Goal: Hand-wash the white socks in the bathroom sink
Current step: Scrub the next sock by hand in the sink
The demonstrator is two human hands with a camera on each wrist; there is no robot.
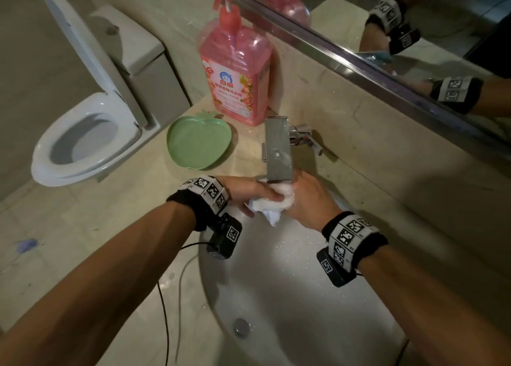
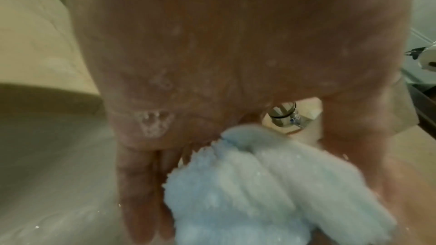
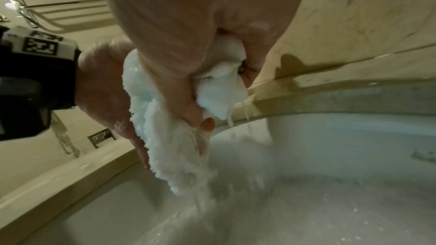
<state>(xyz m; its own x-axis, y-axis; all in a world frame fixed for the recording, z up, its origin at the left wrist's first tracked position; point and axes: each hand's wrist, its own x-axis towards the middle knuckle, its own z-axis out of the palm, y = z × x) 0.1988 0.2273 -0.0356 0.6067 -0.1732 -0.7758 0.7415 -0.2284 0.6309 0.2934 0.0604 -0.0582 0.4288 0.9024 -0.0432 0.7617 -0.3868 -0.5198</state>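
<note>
A wet, sudsy white sock (image 1: 273,204) is bunched between both hands just below the faucet spout (image 1: 278,150), over the back of the sink (image 1: 276,282). My left hand (image 1: 258,193) holds it from the left, with the thumb lying over the cloth and straight fingers (image 2: 141,183) underneath. My right hand (image 1: 307,199) grips the other end, its fingers (image 3: 179,85) curled tight round the sock (image 3: 165,142). Milky water runs from the sock into the basin. In the left wrist view the sock (image 2: 271,193) lies against a soapy palm.
A pink pump bottle of detergent (image 1: 235,69) and an empty green apple-shaped dish (image 1: 199,144) stand on the counter left of the faucet. The drain (image 1: 241,327) is near the basin's front. A toilet (image 1: 91,133) is at left, and a mirror (image 1: 414,47) behind.
</note>
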